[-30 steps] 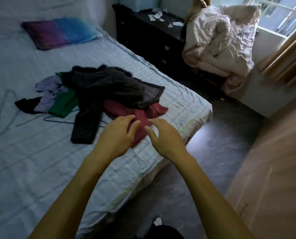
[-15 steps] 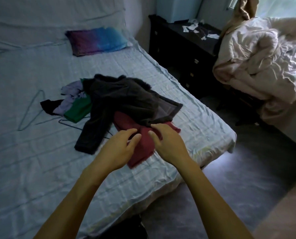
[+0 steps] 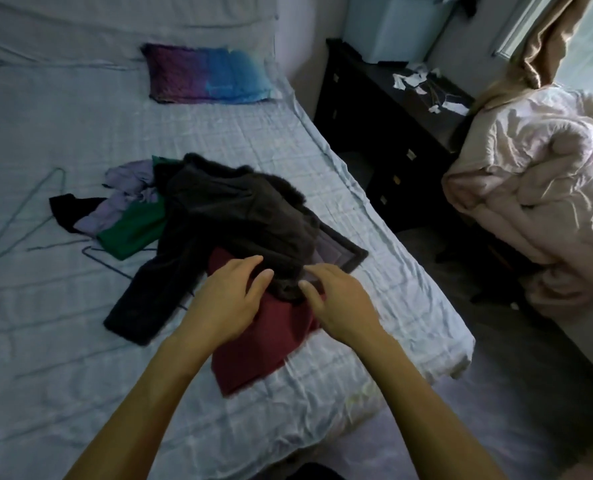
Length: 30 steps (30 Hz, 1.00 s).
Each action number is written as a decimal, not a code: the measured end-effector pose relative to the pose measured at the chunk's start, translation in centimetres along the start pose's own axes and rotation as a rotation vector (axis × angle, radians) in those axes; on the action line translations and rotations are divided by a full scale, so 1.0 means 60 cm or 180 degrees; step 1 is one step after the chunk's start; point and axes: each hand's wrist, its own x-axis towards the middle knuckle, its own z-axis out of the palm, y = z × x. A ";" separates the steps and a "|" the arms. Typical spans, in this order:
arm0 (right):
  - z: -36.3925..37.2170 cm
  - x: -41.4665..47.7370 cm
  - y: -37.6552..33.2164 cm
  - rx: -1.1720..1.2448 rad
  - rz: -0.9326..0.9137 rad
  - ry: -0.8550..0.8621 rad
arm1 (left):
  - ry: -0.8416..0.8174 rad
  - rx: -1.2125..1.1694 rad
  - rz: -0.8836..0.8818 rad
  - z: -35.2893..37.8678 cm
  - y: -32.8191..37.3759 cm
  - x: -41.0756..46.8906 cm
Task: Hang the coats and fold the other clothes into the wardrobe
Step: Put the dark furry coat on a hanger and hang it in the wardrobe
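1. Landmark: dark grey fleecy coat (image 3: 232, 216), crumpled near the right edge of the pale blue checked bed sheet (image 3: 63, 341), one sleeve trailing toward the near left.
2. Far left of coat: thin blue wire hanger (image 3: 21, 216) flat on sheet, well apart from the pile.
3. Left of coat: small black cloth (image 3: 68, 211), then lilac crumpled garment (image 3: 129, 188), then green folded garment (image 3: 132, 228); green one partly tucked under the coat's left edge.
4. Near-left of coat, beside green garment: second dark wire hanger (image 3: 111, 261), partly hidden by the sleeve.
5. Beyond coat, toward the head of the bed: purple-to-blue gradient pillow (image 3: 205, 74).
6. Near side of coat, under its hem: dark red soft garment (image 3: 253, 348), spread flat toward the bed's near edge.
7. Left hand (image 3: 229, 299): palm down on the red garment at the coat hem, fingers loosely spread, nothing pinched.
8. Right hand (image 3: 336, 303): just right of the left hand, fingertips (image 3: 305, 287) at the coat's hem; whether cloth is pinched — cannot tell.
9. Right of coat, past the bed edge: black wooden drawer chest (image 3: 385, 140) with white paper scraps on top.
10. Far right of coat: pale pink rumpled duvet (image 3: 537, 188), heaped.
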 end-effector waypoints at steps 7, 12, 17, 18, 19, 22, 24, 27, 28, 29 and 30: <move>0.028 0.169 0.079 -0.0145 -0.0569 -0.0306 | 0.0077 0.0275 -0.0405 0.030 0.009 0.126; 0.049 0.294 0.143 -0.0054 -0.0846 -0.0524 | 0.0132 0.0539 -0.0722 0.049 0.026 0.236; 0.095 0.418 0.165 0.0079 -0.0993 -0.0758 | 0.0028 0.0758 -0.0916 0.071 0.006 0.341; 0.108 0.439 0.163 0.0087 -0.1032 -0.0809 | 0.0022 0.0795 -0.0958 0.072 -0.004 0.360; 0.121 0.457 0.161 0.0086 -0.1063 -0.0864 | 0.0021 0.0835 -0.0994 0.073 -0.016 0.378; 0.158 0.505 0.156 0.0079 -0.1073 -0.0995 | -0.0005 0.0943 -0.1059 0.076 -0.062 0.429; 0.182 0.532 0.156 0.0071 -0.1039 -0.1037 | -0.0094 0.1000 -0.1088 0.080 -0.100 0.467; 0.221 0.574 0.165 0.0067 -0.0930 -0.1078 | -0.0324 0.1100 -0.1104 0.096 -0.168 0.527; 0.229 0.583 0.169 0.0070 -0.0876 -0.1078 | -0.0427 0.1169 -0.1102 0.103 -0.185 0.542; 0.245 0.597 0.176 0.0064 -0.0817 -0.1077 | -0.0530 0.1241 -0.1094 0.116 -0.209 0.564; 0.257 0.607 0.180 0.0059 -0.0773 -0.1068 | -0.0612 0.1318 -0.1091 0.127 -0.228 0.581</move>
